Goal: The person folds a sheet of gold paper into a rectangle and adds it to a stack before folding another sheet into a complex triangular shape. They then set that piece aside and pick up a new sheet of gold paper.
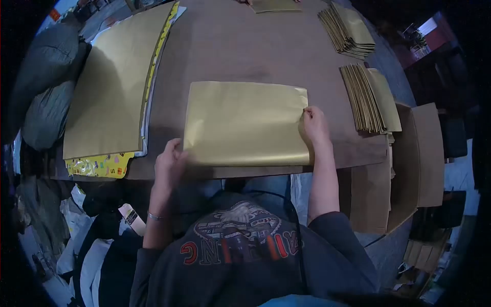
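Observation:
A sheet of gold paper (245, 125) lies flat on the brown table before me, its near edge close to the table's edge. My right hand (315, 124) is closed in a pinch at the sheet's right side, where the paper puckers a little. By the lower left corner is my left hand (171, 161), its fingers bent and partly smeared by motion. Whether it grips that corner I cannot make out.
A large stack of gold sheets (110, 87) lies on the left, over yellow printed packaging (99, 165). On the right are two bundles of folded gold paper (364, 97) (348, 30). An open cardboard box (427, 153) stands below. Another person's hand touches gold paper (276, 5) opposite.

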Motion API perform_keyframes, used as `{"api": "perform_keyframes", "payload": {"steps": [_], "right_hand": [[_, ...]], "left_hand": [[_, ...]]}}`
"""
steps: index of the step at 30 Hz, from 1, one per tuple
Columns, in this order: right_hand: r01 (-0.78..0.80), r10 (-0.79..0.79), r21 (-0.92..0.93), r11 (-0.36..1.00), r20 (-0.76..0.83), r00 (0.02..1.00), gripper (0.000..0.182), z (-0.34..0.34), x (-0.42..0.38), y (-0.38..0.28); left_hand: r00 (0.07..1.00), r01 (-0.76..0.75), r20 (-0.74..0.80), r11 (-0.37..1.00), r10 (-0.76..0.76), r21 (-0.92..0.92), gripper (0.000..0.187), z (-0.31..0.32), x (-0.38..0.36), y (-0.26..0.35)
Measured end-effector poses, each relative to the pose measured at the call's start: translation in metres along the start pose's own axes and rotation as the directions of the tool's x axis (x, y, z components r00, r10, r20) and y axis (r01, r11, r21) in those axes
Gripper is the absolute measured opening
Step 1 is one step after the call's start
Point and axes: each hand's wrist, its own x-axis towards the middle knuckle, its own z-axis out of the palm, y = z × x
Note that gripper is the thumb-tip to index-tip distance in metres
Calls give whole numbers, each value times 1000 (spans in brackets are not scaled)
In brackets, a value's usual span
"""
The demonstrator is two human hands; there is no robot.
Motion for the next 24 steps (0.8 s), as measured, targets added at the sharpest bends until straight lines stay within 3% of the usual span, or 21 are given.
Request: {"api": "perform_keyframes", "payload": {"steps": [1,4,7,14,20,23,24], "right_hand": [[4,-4,-8,1000,-15,1000,22,0,0,0],[16,-17,-10,1000,-22,1000,22,2,2,3],[8,-7,-21,1000,2,1000,23,-3,0,-3],[20,-21,-21,1000,-50,999,24,7,4,9],[33,-33,7,999,-37,999,24,2,3,6],[27,-27,5,1000,23,999,26,1,3,9],[28,-28,3,1000,23,999,26,1,3,9]], "left_hand": [[993,-105,-61,994,105,2,32,2,0,-3],[1000,-7,21,998,6,58,31,1,3,-3],[994,-99,-39,994,101,48,29,5,4,-9],[999,-32,-39,997,35,75,25,5,7,-2],[986,-113,-112,988,125,101,20,10,14,-9],[959,-213,-164,969,231,122,22,-2,42,12],[947,-267,-123,941,296,209,26,-3,59,24]]}}
